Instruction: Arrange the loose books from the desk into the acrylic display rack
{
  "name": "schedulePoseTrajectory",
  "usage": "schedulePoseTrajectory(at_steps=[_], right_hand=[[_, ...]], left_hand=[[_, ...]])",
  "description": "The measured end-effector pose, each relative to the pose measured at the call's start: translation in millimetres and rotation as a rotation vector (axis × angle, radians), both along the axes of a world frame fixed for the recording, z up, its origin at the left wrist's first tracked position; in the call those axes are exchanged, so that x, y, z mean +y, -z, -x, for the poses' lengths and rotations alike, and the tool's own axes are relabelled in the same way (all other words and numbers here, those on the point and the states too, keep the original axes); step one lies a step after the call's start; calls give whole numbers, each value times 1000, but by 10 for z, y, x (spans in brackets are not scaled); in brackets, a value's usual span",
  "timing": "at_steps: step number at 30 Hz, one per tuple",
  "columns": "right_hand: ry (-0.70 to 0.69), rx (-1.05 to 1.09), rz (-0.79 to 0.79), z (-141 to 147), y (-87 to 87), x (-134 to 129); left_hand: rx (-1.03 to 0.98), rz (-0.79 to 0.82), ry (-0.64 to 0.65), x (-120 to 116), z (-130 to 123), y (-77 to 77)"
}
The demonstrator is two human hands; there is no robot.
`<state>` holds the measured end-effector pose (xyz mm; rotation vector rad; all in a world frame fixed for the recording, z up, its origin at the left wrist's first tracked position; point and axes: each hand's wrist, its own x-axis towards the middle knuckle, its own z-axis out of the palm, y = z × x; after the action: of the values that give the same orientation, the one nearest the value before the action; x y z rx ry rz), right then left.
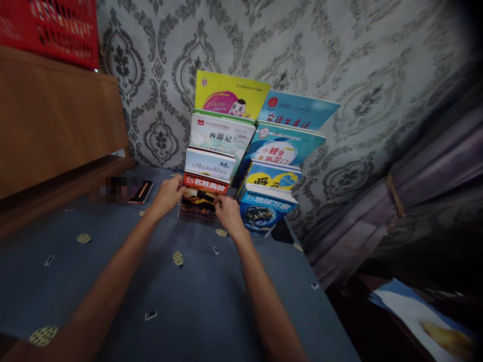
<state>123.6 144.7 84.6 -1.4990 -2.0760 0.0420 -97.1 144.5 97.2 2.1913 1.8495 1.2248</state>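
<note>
A book with a red title band and a dark picture (199, 201) stands at the front of the left row of books, leaning back in a clear stand (196, 217). My left hand (169, 192) is closed at its upper left edge. My right hand (228, 210) pinches its right edge, lower down. Behind it rise a pale blue book (207, 164), a white book (222, 136) and a tall yellow book (230, 90). To the right, a blue book with a globe (260, 213) fronts a second row, where a yellow-and-blue book (264, 177) and teal books (289, 141) stand.
A blue patterned cloth (124, 301) covers the surface. A dark book (141, 192) lies at the left beside a wooden cabinet (56, 115) topped by a red basket (49, 30). A black flat object (282, 231) lies right of the stands. Purple curtains (362, 231) hang at the right.
</note>
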Motion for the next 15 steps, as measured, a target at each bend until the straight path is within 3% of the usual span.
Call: schedulePoseTrajectory(at_steps=[8,15], right_hand=[[-19,7,43,-27,3,19],[36,-10,47,-63,-112,-25]], left_hand=[[57,1,-33,13,9,44],[85,18,-52,-20,-10,10]])
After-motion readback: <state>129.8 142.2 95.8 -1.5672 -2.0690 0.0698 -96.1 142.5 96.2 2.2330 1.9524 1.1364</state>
